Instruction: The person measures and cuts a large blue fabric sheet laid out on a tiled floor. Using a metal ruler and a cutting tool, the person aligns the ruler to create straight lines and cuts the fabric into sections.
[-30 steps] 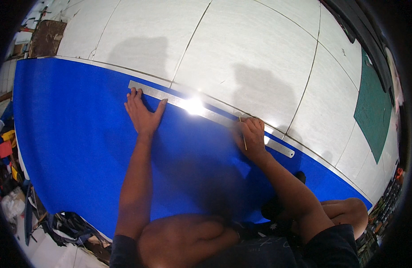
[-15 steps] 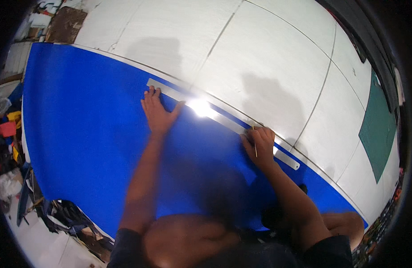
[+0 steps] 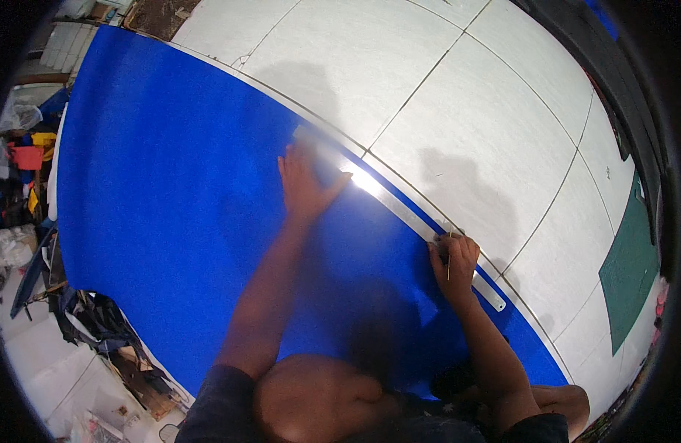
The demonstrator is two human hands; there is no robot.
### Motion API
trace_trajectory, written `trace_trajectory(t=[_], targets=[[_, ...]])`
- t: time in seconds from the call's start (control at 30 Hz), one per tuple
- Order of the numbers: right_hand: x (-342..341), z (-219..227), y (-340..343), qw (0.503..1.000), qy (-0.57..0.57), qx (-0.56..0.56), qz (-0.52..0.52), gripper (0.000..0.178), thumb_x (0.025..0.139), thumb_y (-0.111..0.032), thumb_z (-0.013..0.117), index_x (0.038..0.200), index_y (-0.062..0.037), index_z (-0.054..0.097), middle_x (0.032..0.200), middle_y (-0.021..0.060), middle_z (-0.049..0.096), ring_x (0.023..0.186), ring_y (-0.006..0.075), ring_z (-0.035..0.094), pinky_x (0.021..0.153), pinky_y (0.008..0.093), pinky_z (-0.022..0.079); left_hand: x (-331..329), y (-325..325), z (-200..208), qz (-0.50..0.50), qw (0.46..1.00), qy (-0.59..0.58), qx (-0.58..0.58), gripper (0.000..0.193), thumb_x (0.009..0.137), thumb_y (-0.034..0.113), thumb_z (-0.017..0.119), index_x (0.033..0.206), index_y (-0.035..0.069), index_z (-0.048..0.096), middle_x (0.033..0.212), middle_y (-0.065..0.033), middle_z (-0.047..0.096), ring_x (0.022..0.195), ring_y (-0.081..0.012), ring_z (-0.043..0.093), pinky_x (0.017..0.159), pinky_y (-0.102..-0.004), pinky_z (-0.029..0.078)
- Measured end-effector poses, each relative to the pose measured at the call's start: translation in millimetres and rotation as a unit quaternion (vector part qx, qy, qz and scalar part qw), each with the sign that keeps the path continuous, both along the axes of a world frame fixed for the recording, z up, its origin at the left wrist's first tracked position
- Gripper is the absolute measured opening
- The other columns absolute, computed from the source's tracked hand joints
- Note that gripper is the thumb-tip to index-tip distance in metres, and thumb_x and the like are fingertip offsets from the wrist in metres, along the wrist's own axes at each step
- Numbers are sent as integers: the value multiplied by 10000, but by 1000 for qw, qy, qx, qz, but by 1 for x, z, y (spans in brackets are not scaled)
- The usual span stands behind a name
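A large blue sheet (image 3: 171,184) lies spread over the floor in front of me, its far edge running slantwise. Along that edge rests a long metal ruler (image 3: 405,210), with a narrow blue strip showing beyond it. My left hand (image 3: 305,184) presses near the ruler's left end, thumb spread from the fingers; glare and blur soften the fingertips. Towards the other end, my right hand (image 3: 458,264) sits over the ruler with curled fingers. It pinches a thin pale stick (image 3: 449,270), whose tip is hidden.
White floor tiles (image 3: 429,96) stretch beyond the sheet. A green piece of sheet (image 3: 630,273) lies at the right, beside a long dark object (image 3: 621,81). Mixed clutter (image 3: 23,177) lines the left side, and dark scraps (image 3: 101,321) lie by the sheet's near left edge.
The whole view has shifted, so the sheet, ruler and both hands appear farther right and more steeply slanted. Both hands keep about the same places on the ruler.
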State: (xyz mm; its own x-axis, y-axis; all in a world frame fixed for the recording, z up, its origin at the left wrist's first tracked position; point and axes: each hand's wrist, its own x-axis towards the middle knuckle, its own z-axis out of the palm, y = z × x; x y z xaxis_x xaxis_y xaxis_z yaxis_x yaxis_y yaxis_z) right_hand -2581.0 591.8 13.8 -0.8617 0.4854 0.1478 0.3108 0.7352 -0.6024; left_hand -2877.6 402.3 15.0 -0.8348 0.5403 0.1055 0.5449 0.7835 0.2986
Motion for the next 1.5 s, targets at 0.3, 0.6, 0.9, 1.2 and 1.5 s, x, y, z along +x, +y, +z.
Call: trace_trajectory(t=[0.3, 0.6, 0.9, 1.2, 1.5], targets=[[1, 2, 4, 1000, -9, -7, 4, 243, 832, -184, 774, 999, -73, 636, 968, 128, 648, 938, 338, 593, 842, 471, 411, -1, -1, -9, -14, 1000, 22, 5, 955, 750, 578, 805, 1399, -25, 448, 1523, -263, 376, 1461, -446, 283, 1213, -585, 151], [1, 4, 4, 1000, 23, -16, -5, 234, 837, -184, 759, 986, -66, 624, 977, 129, 638, 938, 336, 583, 849, 467, 404, -2, -2, -12, -23, 999, 31, 6, 942, 765, 544, 809, 1417, -18, 426, 1548, -259, 348, 1467, -444, 274, 1211, -583, 156], [-3, 15, 8, 1000, 11, -14, 13, 234, 836, -167, 754, 1002, -62, 626, 978, 127, 649, 941, 316, 600, 857, 454, 414, 0, -2, -9, -9, 999, 26, -23, 929, 778, 541, 799, 1417, -23, 429, 1541, -269, 363, 1473, -441, 267, 1212, -572, 159], [-101, 43, 81, 955, 98, -258, -107, 291, 1081, -239, 472, 1224, -1, 560, 1124, 176, 696, 1045, 274, 684, 929, 369, 512, 0, 1, -8, -16, 999, 39, -7, 936, 770, 563, 797, 1401, -40, 459, 1532, -259, 391, 1456, -447, 300, 1206, -573, 172], [-253, 47, 97, 981, -10, -161, 110, 405, 1060, -360, 474, 1140, -25, 687, 961, 175, 703, 874, 285, 676, 832, 408, 527, 2, 0, -12, -13, 999, 37, -23, 939, 769, 572, 792, 1405, -32, 456, 1537, -256, 387, 1458, -448, 298, 1191, -585, 201]])
